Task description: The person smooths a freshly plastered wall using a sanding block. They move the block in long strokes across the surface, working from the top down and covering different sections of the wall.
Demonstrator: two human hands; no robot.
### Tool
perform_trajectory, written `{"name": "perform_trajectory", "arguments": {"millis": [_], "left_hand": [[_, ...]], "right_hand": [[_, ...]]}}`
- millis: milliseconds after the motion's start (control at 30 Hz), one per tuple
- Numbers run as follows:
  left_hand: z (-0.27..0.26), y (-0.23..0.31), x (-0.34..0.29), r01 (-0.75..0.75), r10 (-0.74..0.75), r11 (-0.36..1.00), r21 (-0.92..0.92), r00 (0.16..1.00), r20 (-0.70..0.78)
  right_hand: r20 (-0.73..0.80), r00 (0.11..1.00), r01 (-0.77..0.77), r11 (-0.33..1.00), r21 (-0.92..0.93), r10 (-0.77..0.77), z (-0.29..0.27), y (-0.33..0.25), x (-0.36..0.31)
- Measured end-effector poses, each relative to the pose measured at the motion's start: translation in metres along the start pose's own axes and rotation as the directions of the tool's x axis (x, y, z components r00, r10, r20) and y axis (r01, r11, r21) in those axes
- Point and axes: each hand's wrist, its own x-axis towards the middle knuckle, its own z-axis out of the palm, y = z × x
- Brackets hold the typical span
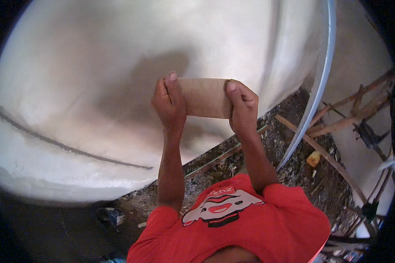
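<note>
Shirt (272, 223): red and short-sleeved, closest below you, with a pale cartoon print (224, 208) across its front.
Forearms (170, 171): bare, both reaching up and ahead of you.
Left hand (170, 103): your fingers grasp the sheet's left end, with your thumb pointing up at its top corner.
Right hand (243, 107): your fingers grasp the sheet's right end, with your thumb on its upper corner.
Sheet (206, 97): brown and rectangular, spread between your two hands in front of the wall; you cannot tell whether it touches it.
Wall (96, 52): large, pale and rounded, with shadow around your hands and a dark line (72, 150) slanting across its lower left.
Strip (322, 83): pale blue and long, curving down on your right.
Ground (274, 142): dark and littered, with a green-edged bar (215, 161) near the wall's foot and a small yellow item (313, 158) to your right.
Lower left: a dim, round-mouthed container (110, 217).
Far right: wooden poles (324, 154), crossing at angles.
</note>
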Motion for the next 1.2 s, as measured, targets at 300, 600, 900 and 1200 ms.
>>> {"name": "perform_trajectory", "arguments": {"millis": [300,600,900,1200], "left_hand": [[0.026,0.009,-0.044,0.344,-0.269,0.931,-0.122,0.873,0.406],[0.051,0.066,-0.123,0.834,-0.143,0.115,-0.540,0.552,0.821],[0.078,0.165,-0.230,0.890,-0.132,0.029,-0.455,0.455,0.881],[0.071,0.250,-0.349,0.946,0.106,0.154,-0.286,0.272,0.956]], "right_hand": [[-0.367,0.922,0.070,0.984,-0.162,-0.125,-0.059,-0.019,-0.026],[-0.371,0.802,0.140,0.751,-0.645,-0.468,-0.110,-0.050,-0.085],[-0.545,0.671,0.055,0.767,-0.640,-0.503,-0.186,-0.095,-0.200],[-0.612,0.540,-0.038,0.709,-0.704,-0.578,-0.240,-0.184,-0.366]]}}
